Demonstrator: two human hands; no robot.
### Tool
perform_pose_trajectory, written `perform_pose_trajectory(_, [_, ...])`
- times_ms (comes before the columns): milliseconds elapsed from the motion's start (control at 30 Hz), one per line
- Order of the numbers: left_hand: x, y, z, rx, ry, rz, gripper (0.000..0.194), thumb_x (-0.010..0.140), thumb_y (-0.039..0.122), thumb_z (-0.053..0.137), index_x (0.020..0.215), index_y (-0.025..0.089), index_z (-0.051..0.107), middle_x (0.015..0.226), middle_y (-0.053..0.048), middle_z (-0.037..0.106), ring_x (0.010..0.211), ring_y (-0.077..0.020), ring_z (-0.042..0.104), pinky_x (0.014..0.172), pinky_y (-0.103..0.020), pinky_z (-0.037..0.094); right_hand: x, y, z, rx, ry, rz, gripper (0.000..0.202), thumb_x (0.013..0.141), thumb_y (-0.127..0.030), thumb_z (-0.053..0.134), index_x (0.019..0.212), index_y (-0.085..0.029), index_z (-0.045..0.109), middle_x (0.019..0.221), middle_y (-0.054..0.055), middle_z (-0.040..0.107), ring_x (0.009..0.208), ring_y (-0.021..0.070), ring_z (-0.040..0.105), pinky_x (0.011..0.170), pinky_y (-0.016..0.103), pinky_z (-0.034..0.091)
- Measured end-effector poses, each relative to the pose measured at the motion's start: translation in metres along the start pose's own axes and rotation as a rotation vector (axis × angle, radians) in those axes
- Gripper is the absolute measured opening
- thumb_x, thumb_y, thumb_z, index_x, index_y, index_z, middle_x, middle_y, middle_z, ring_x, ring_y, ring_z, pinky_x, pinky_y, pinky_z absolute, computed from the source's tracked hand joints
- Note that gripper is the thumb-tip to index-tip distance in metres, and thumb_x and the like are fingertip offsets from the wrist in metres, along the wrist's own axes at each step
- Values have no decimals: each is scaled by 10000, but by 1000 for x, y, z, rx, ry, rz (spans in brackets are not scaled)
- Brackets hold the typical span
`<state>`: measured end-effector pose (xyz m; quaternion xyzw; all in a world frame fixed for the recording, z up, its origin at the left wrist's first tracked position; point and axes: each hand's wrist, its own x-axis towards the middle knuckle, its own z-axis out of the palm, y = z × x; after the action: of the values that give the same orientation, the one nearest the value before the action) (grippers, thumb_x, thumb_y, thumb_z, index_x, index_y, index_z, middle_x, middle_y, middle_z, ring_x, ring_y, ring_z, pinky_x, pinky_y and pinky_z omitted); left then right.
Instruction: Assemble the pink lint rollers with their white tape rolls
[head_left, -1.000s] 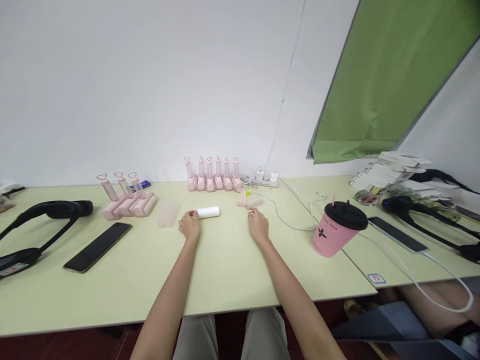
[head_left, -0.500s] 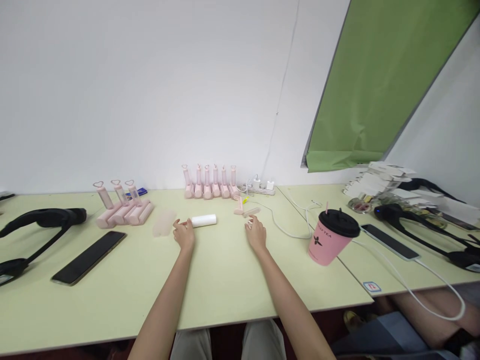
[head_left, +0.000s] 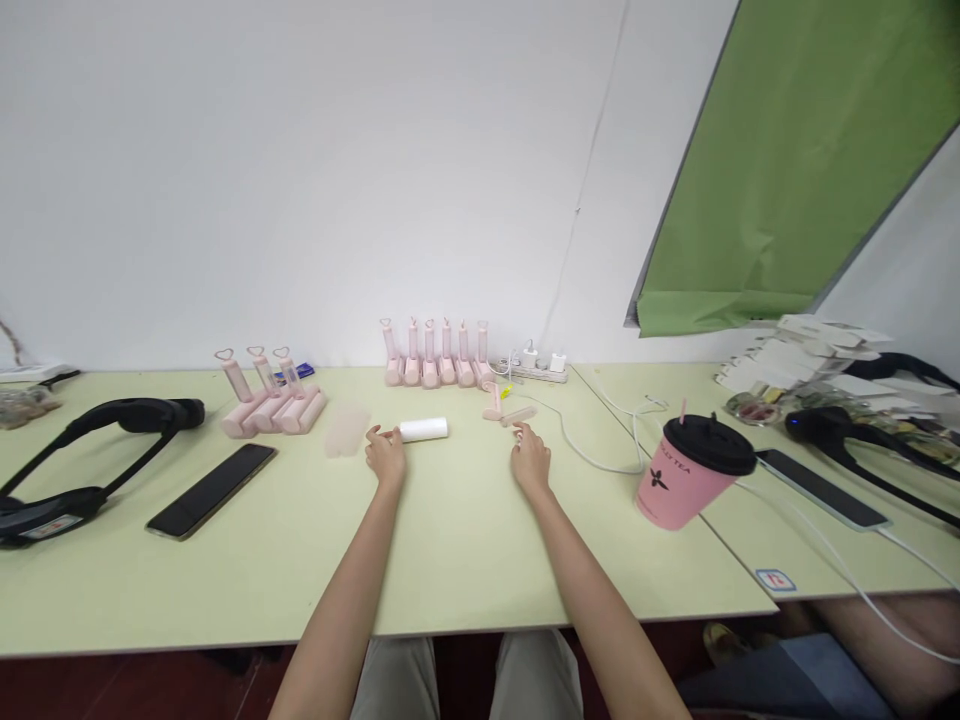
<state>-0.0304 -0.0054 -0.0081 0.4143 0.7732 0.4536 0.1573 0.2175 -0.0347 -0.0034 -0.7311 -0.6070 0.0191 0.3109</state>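
Observation:
My left hand (head_left: 386,458) rests on the table with its fingers apart. Its fingertips are at the left end of a white cylinder (head_left: 424,429) lying on its side; I cannot tell if they touch it. A thin pale pink sheet (head_left: 346,432) lies flat to the left of that hand. My right hand (head_left: 531,460) is also on the table, fingers loosely bent and apart. Just beyond its fingertips lie a clear pinkish strip (head_left: 520,414) and a small pink part with a loop (head_left: 491,401). A small whitish bit by its fingers is too small to name.
Several pink devices with clear tubes (head_left: 430,372) stand by the wall, with more pink devices (head_left: 274,408) at left. A phone (head_left: 212,490), black headset (head_left: 101,450), pink lidded cup (head_left: 679,480), power strip (head_left: 544,372), white cable (head_left: 585,462) and second phone (head_left: 821,487) surround the hands.
The view has turned slightly left, so everything sits further right in the picture. Both hands keep nearly the same places beside the white cylinder and the clear strip.

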Motion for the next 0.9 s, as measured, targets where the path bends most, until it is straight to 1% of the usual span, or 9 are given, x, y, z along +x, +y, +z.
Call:
perform_pose_trajectory(200, [0, 1, 0, 25, -10, -1, 388, 823, 368, 376, 1159, 174, 357, 1073, -86, 599, 1110, -254, 448, 901, -367, 319, 4, 0, 0, 56, -17, 31, 437, 719, -67, 395, 1113, -244, 462, 1065, 19, 595, 985, 164, 496, 757, 277, 299])
perform_pose_trajectory(333, [0, 3, -1, 3, -10, -16, 378, 842, 398, 327, 1149, 182, 371, 1089, -88, 590, 1117, -253, 440, 904, -374, 316, 5, -1, -1, 54, -54, 26, 310, 751, -118, 395, 991, -239, 549, 1017, 17, 618, 953, 169, 507, 759, 286, 308])
perform_pose_trajectory(400, [0, 3, -1, -17, -9, -28, 375, 849, 415, 302, 1137, 189, 381, 1093, -89, 587, 1120, -251, 435, 905, -381, 314, 5, -1, -1, 51, -55, 17, 283, 759, -129, 394, 954, -238, 567, 1006, 15, 626, 940, 171, 513, 754, 290, 311])
perform_pose_trajectory(600, [-1, 2, -1, -34, -10, -13, 376, 846, 429, 295, 1122, 192, 388, 1079, -78, 593, 1112, -254, 429, 913, -395, 306, 6, 1, 0, 89, -50, 0, 295, 765, -113, 378, 942, -239, 577, 936, 0, 649, 877, 154, 539, 712, 265, 326])
perform_pose_trajectory(800, [0, 3, -1, -24, -17, -21, 364, 845, 416, 306, 1118, 191, 393, 1083, -78, 590, 1100, -260, 429, 908, -400, 304, 7, 5, 3, 202, -39, -3, 346, 751, -67, 327, 934, -230, 572, 841, -15, 650, 830, 134, 549, 700, 234, 336])
perform_pose_trajectory(900, [-1, 4, -1, -24, -13, -21, 358, 849, 413, 305, 1116, 191, 395, 1080, -81, 588, 1094, -260, 429, 907, -404, 302, 7, 3, 3, 259, 23, -37, 349, 765, -75, 298, 946, -217, 561, 843, -7, 638, 819, 130, 546, 720, 235, 332])
